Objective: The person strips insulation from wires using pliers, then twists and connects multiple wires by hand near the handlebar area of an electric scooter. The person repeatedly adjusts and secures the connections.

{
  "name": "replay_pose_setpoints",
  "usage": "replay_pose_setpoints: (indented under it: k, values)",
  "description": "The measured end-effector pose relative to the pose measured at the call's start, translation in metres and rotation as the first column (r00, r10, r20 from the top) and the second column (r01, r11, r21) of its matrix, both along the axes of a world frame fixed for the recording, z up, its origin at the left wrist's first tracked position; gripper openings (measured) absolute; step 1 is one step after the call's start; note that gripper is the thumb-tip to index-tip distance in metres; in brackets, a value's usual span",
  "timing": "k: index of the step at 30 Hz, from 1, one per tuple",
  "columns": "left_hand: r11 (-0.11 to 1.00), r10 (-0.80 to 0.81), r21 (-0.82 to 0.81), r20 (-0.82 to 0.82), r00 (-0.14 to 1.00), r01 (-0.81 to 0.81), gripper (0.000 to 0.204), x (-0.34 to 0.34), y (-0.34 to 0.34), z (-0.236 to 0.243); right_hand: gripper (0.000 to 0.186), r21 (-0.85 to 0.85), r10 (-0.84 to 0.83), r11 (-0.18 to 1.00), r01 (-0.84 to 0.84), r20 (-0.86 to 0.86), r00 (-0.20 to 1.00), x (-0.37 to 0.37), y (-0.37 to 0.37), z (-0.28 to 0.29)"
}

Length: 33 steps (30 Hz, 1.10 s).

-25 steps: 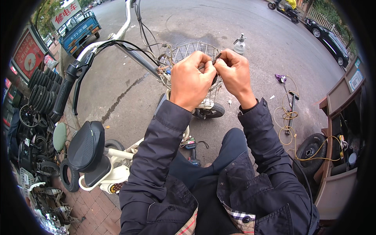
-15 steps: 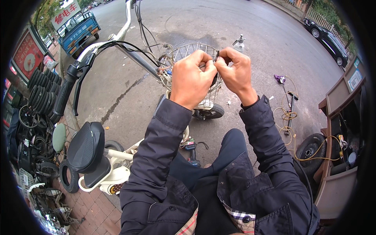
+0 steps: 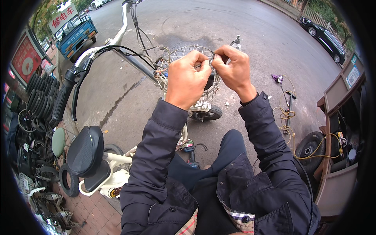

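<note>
Both hands are raised over the white wire basket [image 3: 209,98] of an e-bike. My left hand [image 3: 188,80] has its fingers curled in a pinch, partly hiding what they grip. My right hand [image 3: 235,68], just to its right, pinches thumb and forefinger on a thin dark piece [image 3: 212,55], too small to identify surely. Loose wires [image 3: 159,73] cluster at the basket's left side. The handlebar [image 3: 121,29] with black cables, grip and brake lever rises at the left. A black seat [image 3: 87,149] on a cream frame is beside my left arm.
A cordless tool [image 3: 190,154] lies between my legs. A pump [image 3: 289,115] with yellow hose is at right, beside a tire [image 3: 307,149] and brown cabinet [image 3: 337,92]. Piled tires [image 3: 41,98] line the left. A spray bottle [image 3: 235,44], blue cargo tricycle [image 3: 77,37] and black car [image 3: 321,39] stand beyond.
Both hands have shifted slightly left and remain pinched at the basket, with the gap between their fingertips a little wider. The view has tilted slightly; the scooter rider at upper right has left view.
</note>
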<state>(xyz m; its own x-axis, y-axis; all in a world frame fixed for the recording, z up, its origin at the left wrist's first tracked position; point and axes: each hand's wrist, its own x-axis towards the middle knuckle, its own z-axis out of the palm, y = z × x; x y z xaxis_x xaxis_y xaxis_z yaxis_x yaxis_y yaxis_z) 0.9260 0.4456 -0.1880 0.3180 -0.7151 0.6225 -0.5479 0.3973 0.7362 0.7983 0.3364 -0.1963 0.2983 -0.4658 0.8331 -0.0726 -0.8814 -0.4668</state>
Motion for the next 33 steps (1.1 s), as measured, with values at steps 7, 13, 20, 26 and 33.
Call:
replay_pose_setpoints:
  k: [7, 13, 20, 26, 33]
  values:
    - [0.998, -0.048, 0.041, -0.116, 0.992, 0.053, 0.013, 0.004, 0.003, -0.001, 0.01, 0.295, 0.125, 0.951, -0.096, -0.081, 0.989, -0.012, 0.001, 0.005]
    - [0.98, -0.148, 0.089, -0.249, 0.957, 0.175, 0.014, 0.014, 0.007, -0.001, 0.019, 0.593, 0.48, 0.693, -0.411, 0.046, 0.876, -0.027, -0.004, 0.012]
    - [0.97, -0.181, 0.111, -0.274, 0.944, 0.218, 0.014, 0.016, 0.011, 0.002, 0.022, 0.507, 0.49, 0.731, -0.457, 0.076, 0.868, -0.029, 0.0, 0.008]
    - [0.984, -0.154, 0.071, -0.129, 0.98, 0.164, 0.017, 0.011, 0.01, 0.002, 0.019, 0.508, 0.438, 0.766, -0.393, 0.034, 0.898, -0.031, 0.01, 0.01]
    - [1.0, -0.01, -0.02, 0.145, 0.989, 0.013, 0.012, 0.005, 0.014, 0.007, 0.013, 0.416, 0.265, 0.881, -0.227, -0.034, 0.964, -0.026, 0.024, 0.01]
